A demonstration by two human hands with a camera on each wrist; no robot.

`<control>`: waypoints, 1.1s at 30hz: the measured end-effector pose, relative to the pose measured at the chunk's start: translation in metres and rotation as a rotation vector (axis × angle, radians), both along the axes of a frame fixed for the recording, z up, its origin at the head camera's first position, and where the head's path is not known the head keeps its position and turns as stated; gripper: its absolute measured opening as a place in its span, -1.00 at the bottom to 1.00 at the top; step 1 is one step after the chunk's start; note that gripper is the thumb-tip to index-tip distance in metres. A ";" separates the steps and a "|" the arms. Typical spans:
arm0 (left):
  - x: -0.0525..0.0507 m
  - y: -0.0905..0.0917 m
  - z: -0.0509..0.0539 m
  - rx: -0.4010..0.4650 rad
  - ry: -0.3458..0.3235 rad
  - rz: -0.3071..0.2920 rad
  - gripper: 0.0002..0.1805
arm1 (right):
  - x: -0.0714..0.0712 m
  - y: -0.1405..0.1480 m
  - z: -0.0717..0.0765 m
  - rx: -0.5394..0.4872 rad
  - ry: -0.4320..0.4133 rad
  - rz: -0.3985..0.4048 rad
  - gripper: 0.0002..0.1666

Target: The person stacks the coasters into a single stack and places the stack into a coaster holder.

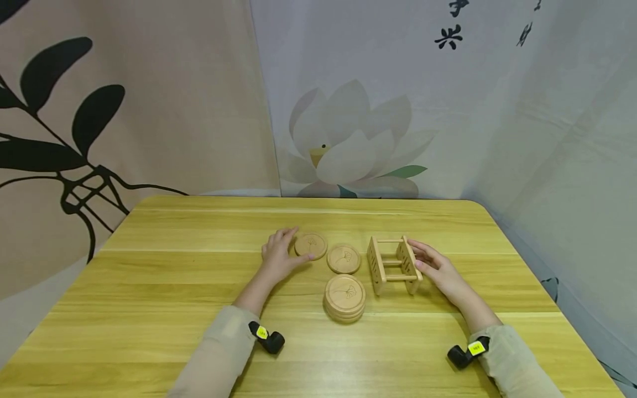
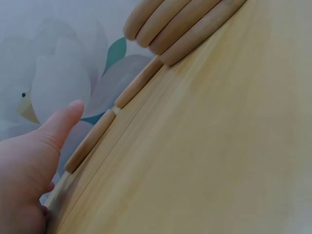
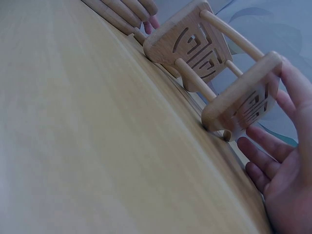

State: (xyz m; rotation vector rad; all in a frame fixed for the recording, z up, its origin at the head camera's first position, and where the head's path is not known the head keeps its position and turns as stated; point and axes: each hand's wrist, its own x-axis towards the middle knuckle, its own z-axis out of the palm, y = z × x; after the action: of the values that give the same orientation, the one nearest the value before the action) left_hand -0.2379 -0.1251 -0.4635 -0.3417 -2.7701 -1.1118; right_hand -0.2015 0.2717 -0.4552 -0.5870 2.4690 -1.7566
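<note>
Two round wooden coasters lie flat side by side in the head view, a left coaster (image 1: pixel 311 243) and a right coaster (image 1: pixel 344 258). Nearer stands a stack of several coasters (image 1: pixel 344 296), the top one engraved with a plant motif. My left hand (image 1: pixel 278 257) is at the left coaster, thumb and fingers spread about its edge; the left wrist view shows the thumb (image 2: pixel 63 124) raised. To the right stands a wooden coaster rack (image 1: pixel 377 268) with cut-out side panels joined by rods. My right hand (image 1: pixel 440 271) touches its right panel (image 3: pixel 248 100), fingers loosely extended.
Everything stands on a wood-grain table (image 1: pixel 149 309). Behind it hangs a pale curtain (image 1: pixel 199 110) printed with leaves, a lotus and characters. A black wrist camera (image 1: pixel 271 340) is strapped at the left sleeve, another black camera (image 1: pixel 463 355) at the right.
</note>
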 end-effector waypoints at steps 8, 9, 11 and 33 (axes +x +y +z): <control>-0.011 -0.001 -0.003 -0.074 -0.004 -0.020 0.05 | 0.000 0.001 -0.001 0.004 0.002 0.003 -0.41; -0.012 -0.001 -0.004 -0.083 -0.004 -0.023 0.05 | 0.000 0.001 -0.001 0.006 0.002 0.004 -0.41; -0.014 -0.001 -0.004 -0.097 -0.004 -0.028 0.07 | 0.000 0.001 -0.002 0.007 -0.002 0.007 -0.40; -0.017 0.000 -0.001 -0.207 -0.004 -0.055 0.02 | -0.001 0.002 -0.003 -0.012 -0.003 0.010 -0.40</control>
State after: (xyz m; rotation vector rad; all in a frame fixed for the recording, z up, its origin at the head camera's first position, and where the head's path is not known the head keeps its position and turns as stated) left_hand -0.2548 -0.1249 -0.4642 -0.4408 -2.9023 -0.8382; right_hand -0.2029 0.2733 -0.4586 -0.5953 2.4509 -1.7686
